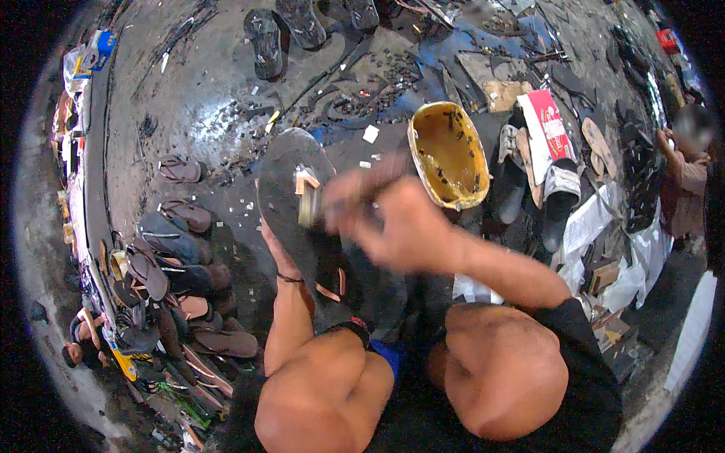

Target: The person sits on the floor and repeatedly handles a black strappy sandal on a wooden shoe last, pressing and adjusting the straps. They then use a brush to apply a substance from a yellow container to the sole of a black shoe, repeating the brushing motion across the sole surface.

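My left hand [276,253] grips a dark flip-flop sole [289,162] by its left edge, the fingers mostly hidden beneath it. Pale pinkish strap ends [331,292] stick out of the sole's surface. In my right hand [381,219], blurred by motion, is a brush; its pale bristles [308,210] rest against the middle of the sole, beside an upper strap end. Just past that hand stands a cut-down yellow tub [414,151] with amber, glue-like liquid and dark specks along its inside.
Sandals [151,272] are heaped at my left. More dark sandals [263,44] lie at the far side. Slip-on shoes [560,192] and a red-and-white carton piece [545,124] are at my right. Scraps litter the floor. A person [686,166] sits at the far right.
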The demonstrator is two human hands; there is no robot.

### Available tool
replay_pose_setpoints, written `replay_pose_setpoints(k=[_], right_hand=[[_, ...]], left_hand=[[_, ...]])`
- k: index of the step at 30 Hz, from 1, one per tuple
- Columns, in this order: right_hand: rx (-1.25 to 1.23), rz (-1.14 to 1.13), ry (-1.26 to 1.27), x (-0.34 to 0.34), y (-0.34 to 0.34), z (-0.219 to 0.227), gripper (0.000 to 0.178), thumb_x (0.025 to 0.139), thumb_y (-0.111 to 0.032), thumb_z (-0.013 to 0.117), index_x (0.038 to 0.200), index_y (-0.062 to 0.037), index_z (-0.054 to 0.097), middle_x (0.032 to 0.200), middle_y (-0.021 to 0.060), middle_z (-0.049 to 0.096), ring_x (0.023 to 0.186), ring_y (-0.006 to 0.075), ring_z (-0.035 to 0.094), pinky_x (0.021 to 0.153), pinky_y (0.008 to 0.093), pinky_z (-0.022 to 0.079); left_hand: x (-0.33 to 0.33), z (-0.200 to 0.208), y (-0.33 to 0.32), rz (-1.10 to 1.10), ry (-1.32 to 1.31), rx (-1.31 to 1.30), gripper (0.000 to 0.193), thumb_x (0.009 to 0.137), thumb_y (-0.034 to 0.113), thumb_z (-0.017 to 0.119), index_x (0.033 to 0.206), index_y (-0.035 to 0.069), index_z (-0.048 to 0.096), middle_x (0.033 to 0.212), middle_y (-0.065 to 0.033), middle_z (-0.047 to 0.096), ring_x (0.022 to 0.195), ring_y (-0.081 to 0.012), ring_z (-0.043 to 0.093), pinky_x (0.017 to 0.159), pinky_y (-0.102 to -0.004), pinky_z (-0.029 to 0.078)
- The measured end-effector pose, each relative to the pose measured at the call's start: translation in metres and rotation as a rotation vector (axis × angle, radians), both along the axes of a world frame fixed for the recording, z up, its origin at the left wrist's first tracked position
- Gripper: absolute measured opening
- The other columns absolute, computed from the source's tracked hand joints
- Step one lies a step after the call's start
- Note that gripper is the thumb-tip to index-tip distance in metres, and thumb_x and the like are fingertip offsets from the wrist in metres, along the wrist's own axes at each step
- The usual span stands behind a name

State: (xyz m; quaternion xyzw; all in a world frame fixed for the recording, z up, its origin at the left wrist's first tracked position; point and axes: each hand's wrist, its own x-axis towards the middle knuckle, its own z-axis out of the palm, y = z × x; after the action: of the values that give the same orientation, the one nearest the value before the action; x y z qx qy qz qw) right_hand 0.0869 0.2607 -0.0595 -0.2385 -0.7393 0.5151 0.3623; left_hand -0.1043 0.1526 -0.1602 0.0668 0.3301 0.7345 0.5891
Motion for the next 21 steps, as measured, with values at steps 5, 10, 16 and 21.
replay_pose_setpoints(k=[5, 10, 16, 21], right_hand=[[0.102, -0.254, 0.001, -0.024, 0.064, -0.004, 0.026, 0.087, -0.028, 0.071, 0.099, -0.0055, 0.071, 0.093, 0.0207, 0.070, 0.086, 0.0395, 0.067, 0.076, 0.0467, 0.053], [-0.111, -0.234, 0.106, -0.013, 0.072, -0.002, 0.020, 0.089, -0.020, 0.071, 0.099, -0.0033, 0.071, 0.090, 0.0146, 0.073, 0.083, 0.0272, 0.070, 0.075, 0.0375, 0.055], [0.034, 0.023, -0.002, -0.002, 0.047, -0.010, 0.020, 0.087, -0.009, 0.073, 0.105, -0.0023, 0.068, 0.097, 0.0101, 0.072, 0.085, 0.0200, 0.069, 0.079, 0.0335, 0.054], [-0.387, 0.282, -0.015, 0.034, -0.032, -0.035, 0.019, 0.086, -0.015, 0.073, 0.101, -0.0046, 0.069, 0.099, 0.0116, 0.070, 0.095, 0.0243, 0.068, 0.089, 0.0380, 0.051]], left_hand=[[0.035, 0.025, 0.019, -0.153, -0.016, 0.265, 0.060, 0.104, 0.048, 0.037, 0.151, 0.009, 0.037, 0.141, -0.0125, 0.054, 0.122, -0.0293, 0.058, 0.105, -0.0429, 0.048], [0.030, 0.048, 0.013, 0.042, -0.059, 0.071, 0.054, 0.105, 0.038, 0.033, 0.147, 0.007, 0.041, 0.139, -0.0163, 0.055, 0.121, -0.0311, 0.059, 0.103, -0.0475, 0.050], [-0.014, -0.006, -0.004, -0.009, 0.009, 0.061, 0.056, 0.102, 0.043, 0.036, 0.141, 0.005, 0.048, 0.136, -0.0143, 0.057, 0.120, -0.0301, 0.059, 0.102, -0.0466, 0.051], [-0.050, -0.036, -0.018, 0.169, -0.031, -0.156, 0.052, 0.103, 0.041, 0.036, 0.137, 0.004, 0.052, 0.129, -0.0121, 0.061, 0.113, -0.0292, 0.062, 0.097, -0.0444, 0.052]])
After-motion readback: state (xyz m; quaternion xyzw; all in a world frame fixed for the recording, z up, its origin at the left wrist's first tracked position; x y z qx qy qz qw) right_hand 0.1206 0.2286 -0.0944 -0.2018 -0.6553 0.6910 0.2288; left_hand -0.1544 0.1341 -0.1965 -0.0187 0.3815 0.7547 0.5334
